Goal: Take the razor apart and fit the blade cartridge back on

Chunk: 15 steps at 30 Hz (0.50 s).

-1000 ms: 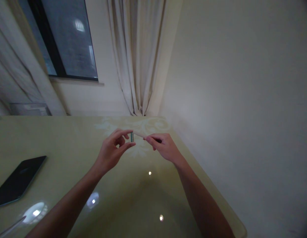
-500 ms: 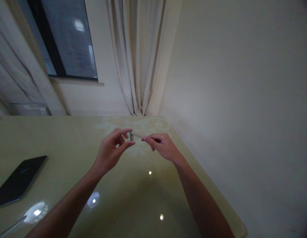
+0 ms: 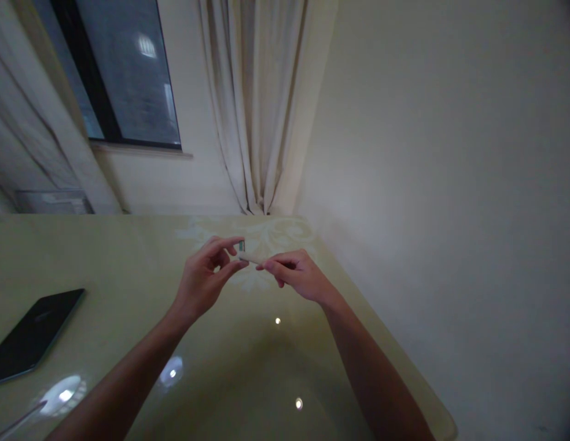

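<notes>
A small thin green piece that looks like a circuit board [image 3: 241, 245] stands on edge between the thumb and forefinger of my left hand [image 3: 203, 277]. My right hand [image 3: 300, 273] pinches a pale, slim, stick-like tool [image 3: 252, 258], perhaps a brush; its kind is too small to tell. The tool's far end crosses the lower part of the board and seems to touch it. Both hands are raised over the far part of the glossy table [image 3: 230, 380].
At the left lies a flat black tablet-like device [image 3: 37, 334]. A thin cord or stick [image 3: 21, 419] shows at the lower left. Behind the table hang curtains [image 3: 260, 122] beside a window [image 3: 129, 73]; a plain wall [image 3: 432, 184] borders the right side.
The tool's tip has moved down along the board, from near its top to its lower part. My right hand has shifted slightly left; my left hand stays almost in place.
</notes>
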Motion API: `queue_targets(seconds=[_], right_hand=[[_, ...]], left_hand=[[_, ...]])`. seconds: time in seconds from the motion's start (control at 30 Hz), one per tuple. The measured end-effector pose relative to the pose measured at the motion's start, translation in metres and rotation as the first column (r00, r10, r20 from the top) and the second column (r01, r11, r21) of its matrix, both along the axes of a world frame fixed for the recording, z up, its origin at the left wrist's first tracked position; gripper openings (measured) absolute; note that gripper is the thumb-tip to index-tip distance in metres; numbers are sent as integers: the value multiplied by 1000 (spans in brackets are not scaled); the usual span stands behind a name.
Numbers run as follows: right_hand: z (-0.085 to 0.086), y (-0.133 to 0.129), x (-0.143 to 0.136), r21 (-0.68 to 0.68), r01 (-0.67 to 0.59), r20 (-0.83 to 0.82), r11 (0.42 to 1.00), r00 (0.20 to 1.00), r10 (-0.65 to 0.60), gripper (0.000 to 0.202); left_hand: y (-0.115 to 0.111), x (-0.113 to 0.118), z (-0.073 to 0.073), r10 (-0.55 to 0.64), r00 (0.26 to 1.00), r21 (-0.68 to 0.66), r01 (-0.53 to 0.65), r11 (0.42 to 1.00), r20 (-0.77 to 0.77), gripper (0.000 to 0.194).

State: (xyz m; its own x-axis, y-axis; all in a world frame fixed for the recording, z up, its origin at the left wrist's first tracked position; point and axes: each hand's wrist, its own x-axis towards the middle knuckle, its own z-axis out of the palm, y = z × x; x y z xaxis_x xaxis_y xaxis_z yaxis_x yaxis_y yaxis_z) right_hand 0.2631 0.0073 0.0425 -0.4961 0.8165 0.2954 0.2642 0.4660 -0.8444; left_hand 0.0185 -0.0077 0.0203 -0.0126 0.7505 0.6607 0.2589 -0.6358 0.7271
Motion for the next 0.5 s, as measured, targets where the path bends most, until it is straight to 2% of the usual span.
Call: queue_targets(seconds=[0.17,0.33,0.5], right_hand=[[2,0,2,32,78,-7,996,997,-77,54],[4,-2,1,-6,-7,12,1000,1000,7,54],[5,-2,2,20,68,-5,997,998,-68,52]], left_hand=[[-2,0,2,16,1000,10,-15,1000,-8,36],[-3,1,4,19,1000,25,-19,1000,-7,33],[-2,1,2,27,999,31,-26,999,-23,33]])
